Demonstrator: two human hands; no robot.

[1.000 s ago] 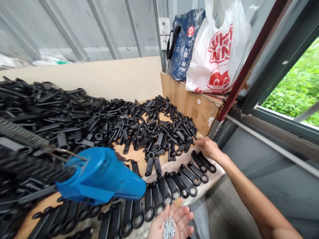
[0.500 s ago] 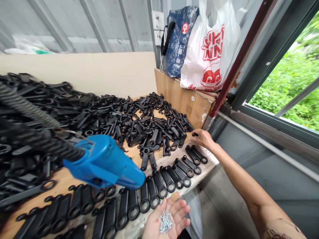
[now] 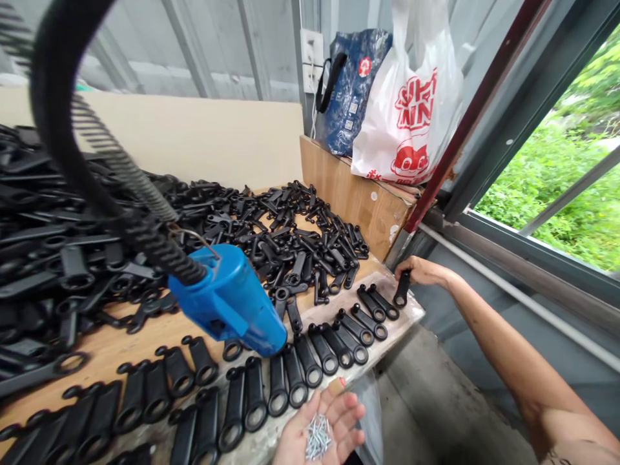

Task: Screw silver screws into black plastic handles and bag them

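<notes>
My left hand [image 3: 334,420] is palm up at the bottom middle, fingers spread, with a small heap of silver screws [image 3: 318,437] in its palm. A band of tape is wrapped round one of its fingers. At the right end of the table my right hand [image 3: 420,270] grips a black ring-ended lever [image 3: 402,289], its ring pointing down toward the tabletop. Close to its left lies a row of similar black levers [image 3: 310,361] along the front edge, rings toward me. My right fingertips are partly hidden.
A blue tool [image 3: 237,303] hangs from a spring and black cable over the table. Behind it spreads a large pile of black levers [image 3: 145,245]. A wooden board [image 3: 353,194] bounds the right side, with a white plastic bag [image 3: 407,123] and a blue bag [image 3: 356,97] beyond.
My right hand has moved right from the pile's edge to the table's right corner with a black lever in it. The blue tool has shifted in view. My left hand stays nearly still.
</notes>
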